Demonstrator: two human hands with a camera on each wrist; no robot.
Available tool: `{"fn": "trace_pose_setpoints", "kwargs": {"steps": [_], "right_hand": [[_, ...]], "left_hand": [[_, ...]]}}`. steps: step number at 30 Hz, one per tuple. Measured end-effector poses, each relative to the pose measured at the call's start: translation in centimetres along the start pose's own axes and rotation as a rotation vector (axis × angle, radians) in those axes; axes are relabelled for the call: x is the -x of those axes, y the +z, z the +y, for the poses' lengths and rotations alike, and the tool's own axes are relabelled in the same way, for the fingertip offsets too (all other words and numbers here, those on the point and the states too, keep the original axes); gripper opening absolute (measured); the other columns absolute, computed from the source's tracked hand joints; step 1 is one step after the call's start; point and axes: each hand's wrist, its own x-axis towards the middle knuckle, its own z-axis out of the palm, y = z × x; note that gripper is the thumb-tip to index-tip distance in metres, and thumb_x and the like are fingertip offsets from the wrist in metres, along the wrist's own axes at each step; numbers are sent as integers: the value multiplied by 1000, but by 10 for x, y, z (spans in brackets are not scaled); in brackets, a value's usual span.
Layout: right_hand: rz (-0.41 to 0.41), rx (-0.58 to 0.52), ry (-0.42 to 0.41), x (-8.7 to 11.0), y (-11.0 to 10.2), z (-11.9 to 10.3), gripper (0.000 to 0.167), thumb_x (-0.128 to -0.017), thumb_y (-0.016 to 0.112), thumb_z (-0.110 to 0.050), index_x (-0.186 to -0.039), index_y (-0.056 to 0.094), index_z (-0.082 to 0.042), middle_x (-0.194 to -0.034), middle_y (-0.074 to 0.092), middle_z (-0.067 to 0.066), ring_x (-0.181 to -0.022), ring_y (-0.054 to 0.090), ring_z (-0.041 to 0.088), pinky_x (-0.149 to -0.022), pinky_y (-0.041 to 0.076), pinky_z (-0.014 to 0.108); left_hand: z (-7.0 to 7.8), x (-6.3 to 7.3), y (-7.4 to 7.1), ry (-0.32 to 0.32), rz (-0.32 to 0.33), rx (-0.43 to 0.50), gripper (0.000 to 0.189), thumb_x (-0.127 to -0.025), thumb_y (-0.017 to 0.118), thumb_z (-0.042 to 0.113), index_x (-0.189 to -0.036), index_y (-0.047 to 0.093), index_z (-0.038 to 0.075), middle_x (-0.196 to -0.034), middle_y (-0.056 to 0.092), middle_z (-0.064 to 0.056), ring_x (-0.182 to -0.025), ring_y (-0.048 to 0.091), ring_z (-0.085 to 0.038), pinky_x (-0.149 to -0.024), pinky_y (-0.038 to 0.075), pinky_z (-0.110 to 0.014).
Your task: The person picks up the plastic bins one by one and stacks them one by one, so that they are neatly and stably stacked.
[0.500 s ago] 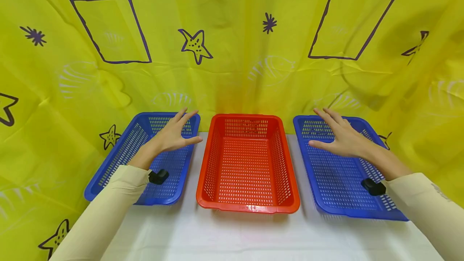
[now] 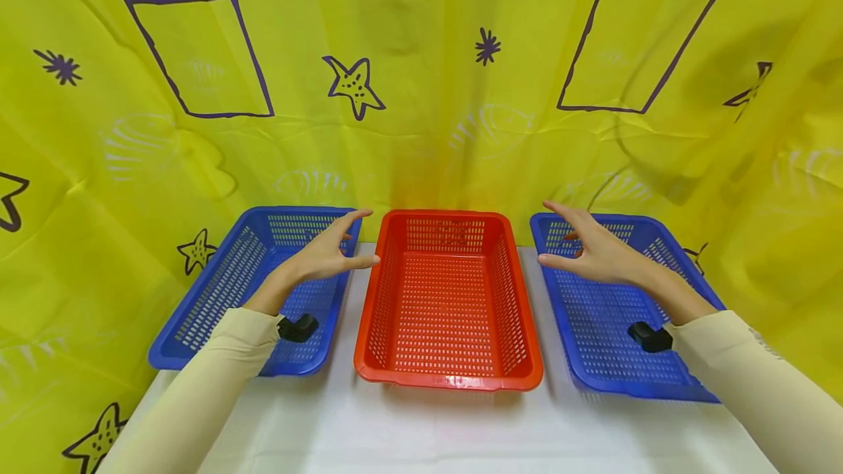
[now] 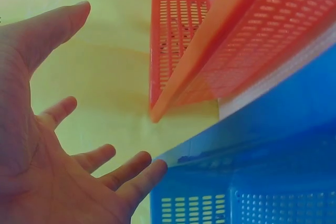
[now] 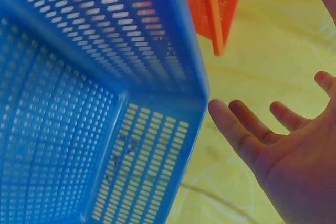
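Note:
My left hand (image 2: 324,254) hovers over the inner far side of the left blue basket (image 2: 197,306), its thumb pointing toward the red basket. Nothing lies between its spread fingers, as the left wrist view of the hand (image 3: 63,166) also shows. Above the right blue basket (image 2: 619,386) hangs my right hand (image 2: 602,251), thumb and fingers apart and holding nothing. In the right wrist view that hand (image 4: 299,150) appears beside the basket's rim; whether it touches the rim I cannot tell. Between the two hands sits the red basket (image 2: 448,379), with nothing inside it.
All three baskets stand in a row on a white tabletop (image 2: 421,430). A yellow curtain (image 2: 421,152) with starfish and shell drawings hangs right behind them. A small black device (image 2: 299,328) is strapped at the left wrist, another black device (image 2: 650,337) at the right.
Both hands have moved inward, toward the red basket. Their fingers have turned from pointing up and away to pointing more toward the middle.

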Motion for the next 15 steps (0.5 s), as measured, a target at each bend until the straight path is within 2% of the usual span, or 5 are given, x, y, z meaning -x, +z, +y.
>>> {"fn": "trace_pose_setpoints", "kwargs": {"steps": [7,10,15], "right_hand": [[-34,-85,17,-9,9,-9,92,-94,77,-27,-164,20,-11,-156,30,32,-111,65,47,-82,61,53],[-56,-124,24,-11,14,-12,91,-95,76,-25,-164,18,-12,-154,31,35,-107,68,44,-77,62,48],[-105,-176,42,-14,22,-13,90,-97,74,-27,-165,17,-16,-156,30,34,-103,71,35,-76,63,42]], "left_hand": [[4,-1,7,-22,-46,82,93,-93,75,41,-165,19,24,-169,14,-17,-138,43,-52,-99,49,-66],[7,-2,10,-41,-63,106,93,-93,75,42,-165,18,26,-167,19,-20,-137,45,-49,-99,50,-64],[9,-1,17,-79,-89,135,94,-93,75,44,-164,17,28,-164,25,-24,-135,49,-45,-101,49,-63]]}}
